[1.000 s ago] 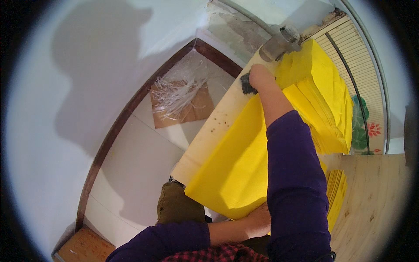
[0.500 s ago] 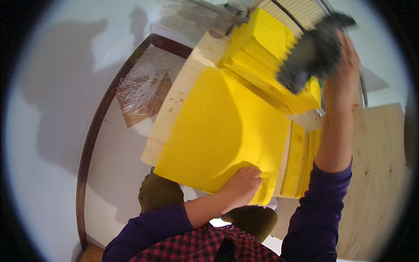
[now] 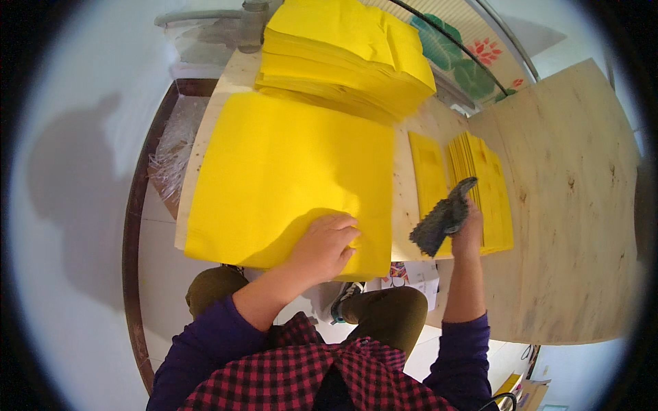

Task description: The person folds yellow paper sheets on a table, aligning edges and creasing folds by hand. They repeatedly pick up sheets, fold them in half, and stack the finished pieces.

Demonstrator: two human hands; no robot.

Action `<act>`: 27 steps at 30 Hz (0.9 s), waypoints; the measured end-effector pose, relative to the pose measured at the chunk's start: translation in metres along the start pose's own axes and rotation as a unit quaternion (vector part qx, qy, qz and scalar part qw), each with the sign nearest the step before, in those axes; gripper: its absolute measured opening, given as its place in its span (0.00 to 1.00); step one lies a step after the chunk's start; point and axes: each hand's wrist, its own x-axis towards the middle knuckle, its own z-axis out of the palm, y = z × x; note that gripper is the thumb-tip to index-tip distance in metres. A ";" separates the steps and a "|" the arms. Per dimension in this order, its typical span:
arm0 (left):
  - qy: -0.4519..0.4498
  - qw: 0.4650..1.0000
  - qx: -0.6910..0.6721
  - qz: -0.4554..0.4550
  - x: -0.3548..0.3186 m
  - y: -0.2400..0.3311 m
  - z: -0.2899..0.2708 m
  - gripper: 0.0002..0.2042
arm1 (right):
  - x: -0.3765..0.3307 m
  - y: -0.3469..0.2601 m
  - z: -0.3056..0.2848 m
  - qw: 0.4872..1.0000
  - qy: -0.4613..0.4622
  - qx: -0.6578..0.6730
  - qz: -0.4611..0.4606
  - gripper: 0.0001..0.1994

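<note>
A large yellow felt-like sheet (image 3: 274, 171) lies flat on a pale wooden table in front of me. On its near part rests my left hand (image 3: 325, 243), fingers curled in and the thumb close beside them; what they hold, if anything, is hidden. My right hand (image 3: 467, 229) is closed around a dark grey cloth (image 3: 441, 219) with a zigzag edge. That cloth hangs over the folded yellow pieces (image 3: 504, 198) at the table's right side, covering part of them. A flat yellow strip (image 3: 428, 164) lies just left of those pieces.
A thick stack of yellow sheets (image 3: 343, 61) stands behind the large sheet, beside a clear jar (image 3: 253, 27). On the right is a wooden board (image 3: 562, 205). Tangled white strands (image 3: 175, 147) lie on the floor at left. A metal rail (image 3: 510, 41) runs behind the table.
My right hand has come down and nearer with the grey cloth, from over the stack to beside the folded pieces. The view has turned rightward; my left hand stays on the sheet.
</note>
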 end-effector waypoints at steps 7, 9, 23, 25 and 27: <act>-0.004 0.999 0.042 0.014 0.001 -0.003 0.002 0.17 | 0.024 0.064 0.024 0.944 -0.075 -0.310 0.085 0.17; -0.007 0.999 0.035 0.010 0.002 -0.004 0.003 0.17 | 0.019 0.073 0.025 0.964 -0.065 -0.256 0.030 0.17; -0.029 0.997 0.061 0.022 0.006 0.003 -0.005 0.16 | -0.111 0.092 0.009 0.997 -0.066 -0.046 0.019 0.10; -0.007 0.997 0.069 0.035 0.008 0.005 -0.004 0.15 | -0.111 0.092 0.009 0.995 -0.084 -0.044 0.017 0.10; 0.000 0.997 0.069 0.039 0.010 0.005 -0.003 0.15 | -0.105 0.093 0.010 0.994 -0.095 -0.037 0.024 0.09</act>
